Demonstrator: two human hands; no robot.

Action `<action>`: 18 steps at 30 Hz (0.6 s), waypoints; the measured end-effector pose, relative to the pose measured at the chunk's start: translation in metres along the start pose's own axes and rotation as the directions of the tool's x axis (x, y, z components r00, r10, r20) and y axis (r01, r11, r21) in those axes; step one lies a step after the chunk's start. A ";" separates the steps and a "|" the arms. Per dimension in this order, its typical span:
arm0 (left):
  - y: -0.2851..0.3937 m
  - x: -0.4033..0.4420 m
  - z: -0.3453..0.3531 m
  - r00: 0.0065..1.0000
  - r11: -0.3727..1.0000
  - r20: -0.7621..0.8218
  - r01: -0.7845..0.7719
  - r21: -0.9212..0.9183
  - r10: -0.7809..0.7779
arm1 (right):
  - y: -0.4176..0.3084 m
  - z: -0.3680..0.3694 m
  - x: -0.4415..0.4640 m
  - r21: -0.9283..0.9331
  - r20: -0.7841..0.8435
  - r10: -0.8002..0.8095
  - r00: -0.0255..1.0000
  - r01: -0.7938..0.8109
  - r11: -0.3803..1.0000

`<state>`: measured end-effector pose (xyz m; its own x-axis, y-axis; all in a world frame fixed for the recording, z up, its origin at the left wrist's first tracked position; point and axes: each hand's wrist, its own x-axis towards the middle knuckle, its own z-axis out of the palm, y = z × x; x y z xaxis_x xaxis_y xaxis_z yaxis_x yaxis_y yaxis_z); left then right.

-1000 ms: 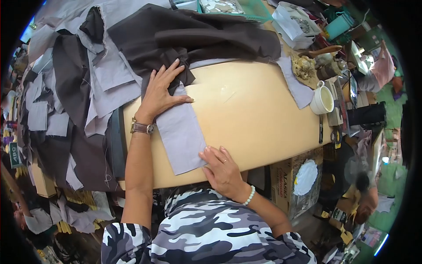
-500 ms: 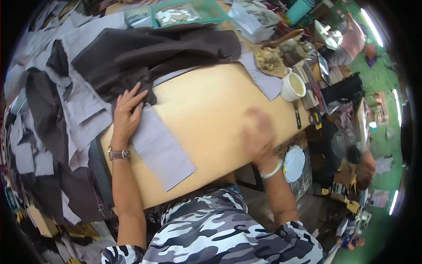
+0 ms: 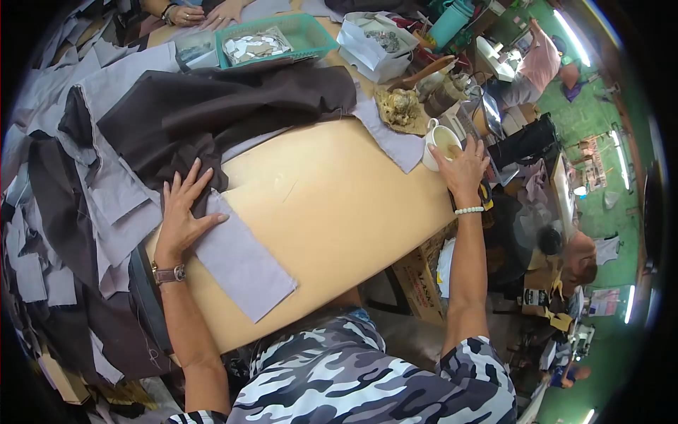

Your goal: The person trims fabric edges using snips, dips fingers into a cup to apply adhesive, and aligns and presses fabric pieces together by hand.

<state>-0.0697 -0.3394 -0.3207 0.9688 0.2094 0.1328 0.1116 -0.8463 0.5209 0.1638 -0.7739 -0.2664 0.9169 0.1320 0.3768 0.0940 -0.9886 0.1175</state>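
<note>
My left hand [image 3: 185, 215] lies with fingers spread on the bunched edge of a dark brown cloth [image 3: 233, 95]. Its thumb rests at the top of a light grey rectangular cloth piece [image 3: 247, 258], which is flat on the table. At the table's right end, my right hand [image 3: 462, 173] reaches over a white cup [image 3: 429, 157]. Its fingers are apart at the cup's rim, and one fingertip appears to dip inside. What the cup holds is partly hidden by the fingers.
Behind the cloth stands a teal basket [image 3: 328, 44] with pale pieces; a co-worker's hands [image 3: 205, 14] rest beyond it. A white paper box [image 3: 357, 53] and a crusty yellowish lump [image 3: 399, 107] sit at the back right. Grey and dark cloths [image 3: 53, 205] pile up on the left.
My right hand has moved from above the near right of the table up to the white cup. My left hand stays on the cloth, its thumb now stretched out. The view has shifted slightly.
</note>
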 end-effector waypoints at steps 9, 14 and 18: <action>0.001 0.000 -0.001 1.000 0.998 0.011 -0.010 -0.060 0.010 | 0.013 -0.006 -0.024 0.010 -0.121 -0.097 0.988 0.099 0.995; -0.008 -0.002 0.003 1.000 0.999 0.021 -0.004 -0.044 0.005 | -0.018 -0.022 -0.020 0.171 -0.022 -0.290 0.957 0.289 0.942; -0.006 -0.003 0.003 0.999 0.999 -0.006 -0.035 -0.012 0.035 | -0.113 -0.050 -0.043 0.731 -0.120 -0.575 0.809 0.464 0.500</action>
<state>-0.0727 -0.3364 -0.3266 0.9707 0.1827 0.1558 0.0750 -0.8471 0.5262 0.0943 -0.6641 -0.2499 0.6414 0.6839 0.3477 0.7559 -0.4860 -0.4386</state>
